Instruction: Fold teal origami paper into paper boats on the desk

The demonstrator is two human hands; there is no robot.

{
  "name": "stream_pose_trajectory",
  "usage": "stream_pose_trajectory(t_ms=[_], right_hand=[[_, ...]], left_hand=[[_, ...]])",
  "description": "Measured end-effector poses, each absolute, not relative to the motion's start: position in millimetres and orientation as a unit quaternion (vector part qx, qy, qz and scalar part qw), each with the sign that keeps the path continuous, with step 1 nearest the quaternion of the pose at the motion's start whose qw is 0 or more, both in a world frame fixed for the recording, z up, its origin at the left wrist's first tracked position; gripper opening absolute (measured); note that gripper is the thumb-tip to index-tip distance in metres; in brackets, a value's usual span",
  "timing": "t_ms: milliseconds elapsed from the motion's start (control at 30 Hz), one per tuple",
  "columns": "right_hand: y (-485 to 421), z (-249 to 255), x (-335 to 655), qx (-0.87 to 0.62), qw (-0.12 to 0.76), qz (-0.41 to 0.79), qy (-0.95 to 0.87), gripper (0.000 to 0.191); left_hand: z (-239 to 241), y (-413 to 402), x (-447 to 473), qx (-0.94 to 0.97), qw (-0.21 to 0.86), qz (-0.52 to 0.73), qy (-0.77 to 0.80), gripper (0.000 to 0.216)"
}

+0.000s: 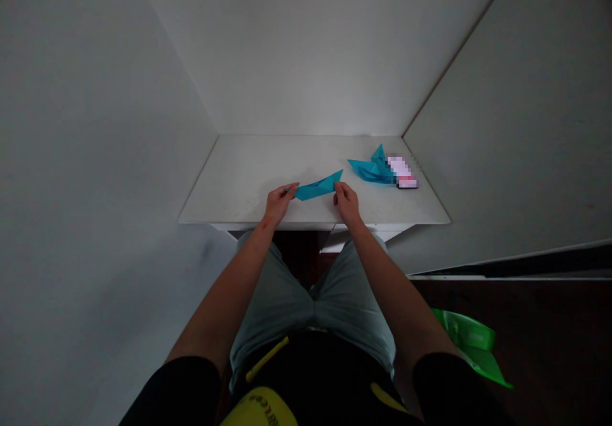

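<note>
View from a head camera, looking down at a person seated before a small white surface [239, 183] set in a corner between pale walls. At centre frame, both hands hold a folded blue paper shape [318, 187], long and pointed, w/ its right tip angled up. The left hand [278, 203] pinches the shape's left end; fingers closed narrow on the paper. The right hand [347, 201] grips just below the right tip, fingers likewise closed on it. The paper sits just above or on the surface near the front edge; can't tell which. Held at both ends this way, it looks stretched or steadied along its length, probably so a crease stays sharp.

Right of centre, toward the back corner, lies a second folded blue paper piece [370, 169], spiky, w/ several points. Touching its right side is a small pinkish item [402, 174], blurred out, so what it is can't be told. Both sit apart from the hands, out of the working spot.

Lower frame: bare forearms, light shorts, dark top w/ a yellow print cut off by the bottom edge. At lower right, a bright green bag or sheet [471, 343] on a dark floor, partly hidden behind the right arm. Lighting is dim; fingertip detail is hard to make out.
</note>
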State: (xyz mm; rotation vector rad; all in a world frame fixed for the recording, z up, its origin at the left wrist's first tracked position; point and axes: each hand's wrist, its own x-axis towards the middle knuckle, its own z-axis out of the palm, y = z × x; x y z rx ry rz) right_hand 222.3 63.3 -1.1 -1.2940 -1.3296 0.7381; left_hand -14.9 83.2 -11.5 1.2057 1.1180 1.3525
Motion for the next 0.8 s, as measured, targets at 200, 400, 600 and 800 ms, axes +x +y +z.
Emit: stream_pose_trajectory(t_ms=[200, 400, 600, 800], right_hand=[[63, -2, 223, -0.54, 0.563, 0.315, -0.541, 0.059], [63, -4, 225, -0.54, 0.515, 0.332, -0.578, 0.055], [63, -8, 220, -0.52, 0.462, 0.363, -0.62, 0.051], [63, -10, 219, -0.513, 0.431, 0.381, -0.637, 0.045]], left_hand=[[-13, 83, -17, 0.49, 0.473, 0.566, 0.464, 0.055], [-2, 74, -18, 0.601, 0.49, 0.436, 0.456, 0.054], [2, 77, -18, 0.605, 0.527, 0.388, 0.453, 0.056], [2, 79, -18, 0.621, 0.532, 0.358, 0.451, 0.055]])
